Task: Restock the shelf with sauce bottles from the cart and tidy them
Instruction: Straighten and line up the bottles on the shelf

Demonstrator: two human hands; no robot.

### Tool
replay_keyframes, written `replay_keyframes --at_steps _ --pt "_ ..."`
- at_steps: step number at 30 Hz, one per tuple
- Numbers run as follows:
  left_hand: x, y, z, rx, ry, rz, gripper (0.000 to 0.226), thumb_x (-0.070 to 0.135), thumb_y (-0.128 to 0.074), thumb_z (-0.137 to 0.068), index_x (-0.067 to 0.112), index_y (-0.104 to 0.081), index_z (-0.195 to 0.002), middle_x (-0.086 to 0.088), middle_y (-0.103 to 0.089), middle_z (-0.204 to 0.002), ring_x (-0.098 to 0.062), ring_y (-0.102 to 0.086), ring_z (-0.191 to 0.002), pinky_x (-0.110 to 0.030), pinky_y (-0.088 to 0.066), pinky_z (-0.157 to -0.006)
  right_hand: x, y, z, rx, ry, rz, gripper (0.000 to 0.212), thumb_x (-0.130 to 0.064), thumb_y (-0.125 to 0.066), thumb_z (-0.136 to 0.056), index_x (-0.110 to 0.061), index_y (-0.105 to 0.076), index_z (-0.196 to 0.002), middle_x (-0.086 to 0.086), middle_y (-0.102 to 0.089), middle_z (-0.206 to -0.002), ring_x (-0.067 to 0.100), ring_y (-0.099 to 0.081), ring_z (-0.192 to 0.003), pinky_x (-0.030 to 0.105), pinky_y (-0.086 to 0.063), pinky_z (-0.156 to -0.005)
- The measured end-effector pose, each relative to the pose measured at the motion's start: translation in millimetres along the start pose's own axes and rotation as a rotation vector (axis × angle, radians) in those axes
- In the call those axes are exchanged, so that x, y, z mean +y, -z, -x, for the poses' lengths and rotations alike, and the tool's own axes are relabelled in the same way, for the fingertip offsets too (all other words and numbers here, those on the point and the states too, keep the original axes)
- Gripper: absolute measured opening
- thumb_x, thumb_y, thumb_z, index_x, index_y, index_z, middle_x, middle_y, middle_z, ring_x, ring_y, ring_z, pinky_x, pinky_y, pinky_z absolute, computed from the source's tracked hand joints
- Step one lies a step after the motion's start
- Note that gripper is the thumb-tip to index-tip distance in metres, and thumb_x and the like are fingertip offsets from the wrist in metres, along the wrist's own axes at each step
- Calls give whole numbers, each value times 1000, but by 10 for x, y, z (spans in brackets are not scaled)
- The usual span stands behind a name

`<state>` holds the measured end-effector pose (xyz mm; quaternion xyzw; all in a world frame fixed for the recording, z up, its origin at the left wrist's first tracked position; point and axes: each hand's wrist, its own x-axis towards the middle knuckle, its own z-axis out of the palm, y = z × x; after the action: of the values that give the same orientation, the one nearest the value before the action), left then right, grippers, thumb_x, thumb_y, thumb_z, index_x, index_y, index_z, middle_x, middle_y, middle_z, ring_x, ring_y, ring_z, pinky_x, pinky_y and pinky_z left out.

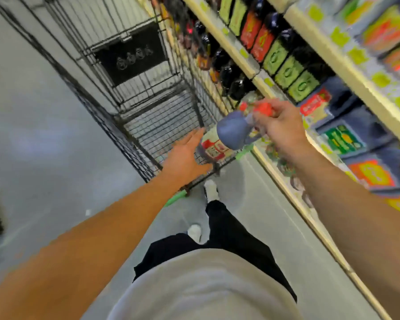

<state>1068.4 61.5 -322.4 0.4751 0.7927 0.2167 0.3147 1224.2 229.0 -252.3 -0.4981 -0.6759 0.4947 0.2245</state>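
Observation:
My right hand grips the red-capped neck of a sauce bottle with a dark body and a red and white label. The bottle hangs tilted over the near right corner of the black wire cart. My left hand reaches forward with straight fingers beside the bottle's lower end, just above the cart's rim; whether it touches the bottle is unclear. The shelf on the right carries rows of dark sauce bottles with green and orange labels. The picture is motion-blurred.
The cart stands in the aisle against the shelving, with a black child-seat flap at its far end. Grey floor spreads to the left. Lower shelves on the right hold colourful packets. My legs and white shoes stand behind the cart.

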Motion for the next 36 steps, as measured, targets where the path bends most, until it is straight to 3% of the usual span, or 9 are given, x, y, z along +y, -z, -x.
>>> replay_keyframes --at_steps 3,5,8,12,15,19,23,32,36 --pt "231 -57 201 -98 -108 83 107 33 -85 -67 28 -18 -151 -2 -46 -144 -23 -49 -127 -36 -45 -100 -176 345 464 126 -3 -56 13 -5 -63 -85 -18 -65 -86 -4 -60 -71 -4 -52 -53 16 -42 -53" --pt "402 -123 353 -140 -169 181 109 28 -87 -64 30 -20 -150 6 -55 -132 -14 -56 -115 -28 -48 -91 -222 564 746 194 -13 -55 14 -15 -62 -86 -24 -66 -76 -4 -61 -72 3 -55 -59 23 -45 -57" --pt "646 -254 566 -186 -240 284 112 26 -89 -59 33 -24 -149 8 -57 -130 -8 -57 -114 -32 -51 -95 -214 869 1103 299 -38 -52 14 -28 -63 -82 -22 -69 -70 -3 -63 -74 16 -59 -69 38 -51 -65" --pt "1031 -520 869 -225 -306 360 108 23 -91 -56 29 -33 -147 12 -60 -125 4 -55 -107 -20 -48 -93 -112 1208 1558 458 -77 -70 17 -35 -61 -89 -19 -68 -85 -3 -63 -79 15 -60 -72 40 -52 -68" --pt "1309 -796 1121 -236 -337 368 102 24 -90 -56 34 -38 -143 24 -61 -104 15 -56 -90 -3 -45 -79 79 1379 1962 476 -115 -206 15 -30 -62 -89 -17 -61 -97 -1 -59 -80 17 -57 -73 36 -47 -61" --pt "1644 -1223 1442 -257 -394 328 103 32 -90 -51 39 -40 -141 15 -67 -109 -1 -63 -97 -24 -53 -88 363 1641 2567 526 -186 -349 45 -24 -68 -89 -21 -45 -128 3 -61 -101 16 -64 -80 21 -48 -49" --pt "1990 -1650 1810 -240 -482 268 102 37 -89 -51 40 -39 -141 13 -68 -112 -5 -64 -100 -25 -53 -85 611 2060 3129 606 -284 -424 27 -20 -66 -90 -12 -51 -111 1 -57 -84 13 -54 -57 13 -35 -34" --pt "2875 -2719 2729 -194 -668 254 98 39 -87 -57 29 -41 -142 7 -64 -117 -6 -62 -102 -21 -53 -83 1293 3294 4261 700 -269 -397 17 -20 -73 -82 -16 -59 -91 2 -68 -85 16 -65 -73 32 -49 -59" --pt "3338 -3123 3043 -289 -673 261 87 37 -86 -59 38 -43 -135 14 -65 -109 -4 -63 -97 -26 -57 -80 1600 3828 4682 715 -266 -339 32 -19 -76 -76 -5 -62 -101 8 -68 -90 23 -68 -79 38 -55 -61"
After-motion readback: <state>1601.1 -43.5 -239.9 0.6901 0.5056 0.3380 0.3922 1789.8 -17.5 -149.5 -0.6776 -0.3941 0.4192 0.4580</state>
